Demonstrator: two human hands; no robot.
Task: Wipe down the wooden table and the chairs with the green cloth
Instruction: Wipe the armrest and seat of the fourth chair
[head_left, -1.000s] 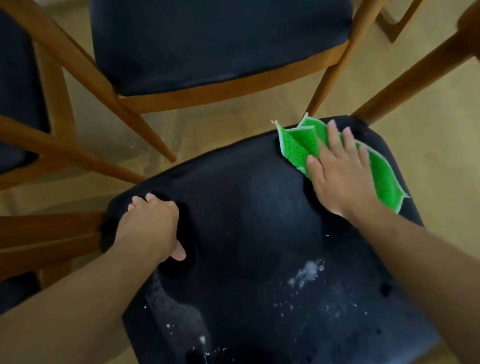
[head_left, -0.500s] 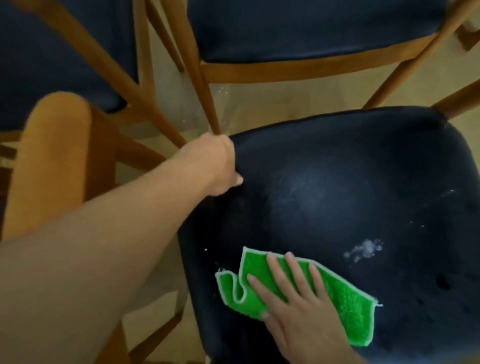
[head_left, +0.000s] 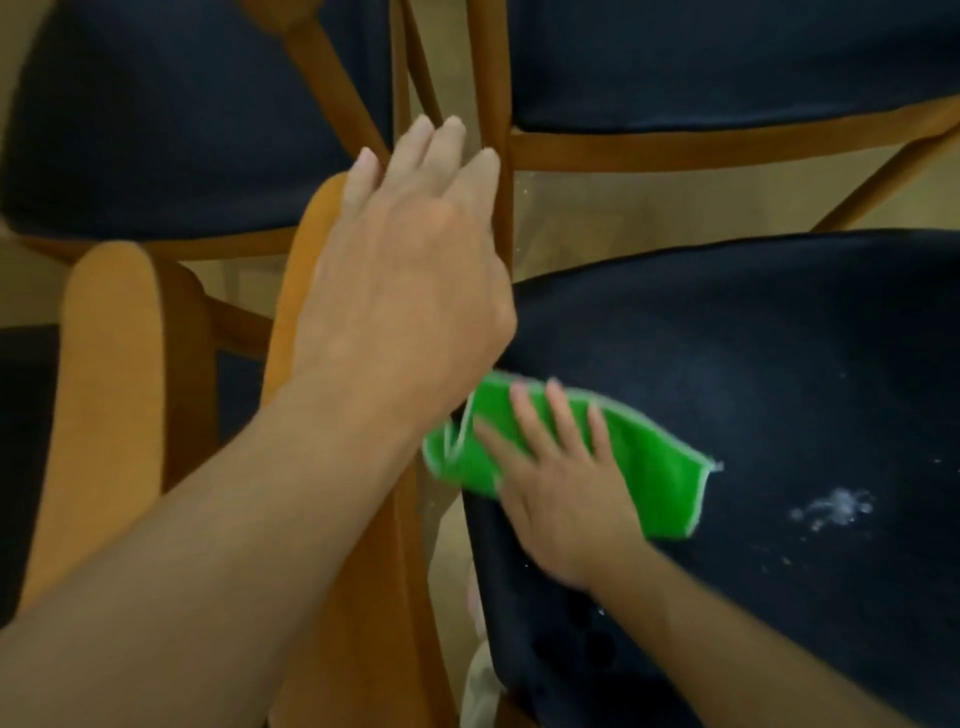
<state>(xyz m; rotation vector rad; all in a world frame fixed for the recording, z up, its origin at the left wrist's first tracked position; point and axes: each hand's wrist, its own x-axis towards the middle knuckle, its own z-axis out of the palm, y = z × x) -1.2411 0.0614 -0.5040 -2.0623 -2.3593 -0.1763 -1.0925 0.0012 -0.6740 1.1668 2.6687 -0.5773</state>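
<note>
One green cloth (head_left: 654, 467) is pressed flat on the near chair seat (head_left: 753, 353) by the right hand (head_left: 561, 499), fingers spread. The left hand (head_left: 405, 291) is held released, fingers straight, gripping nothing. Three dark seats are counted; one white smear (head_left: 836, 506) is seen.

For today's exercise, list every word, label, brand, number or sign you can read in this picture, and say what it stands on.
None: no readable text shows on the green cloth, the dark chair seat, the wooden chair frames or the floor.
</note>
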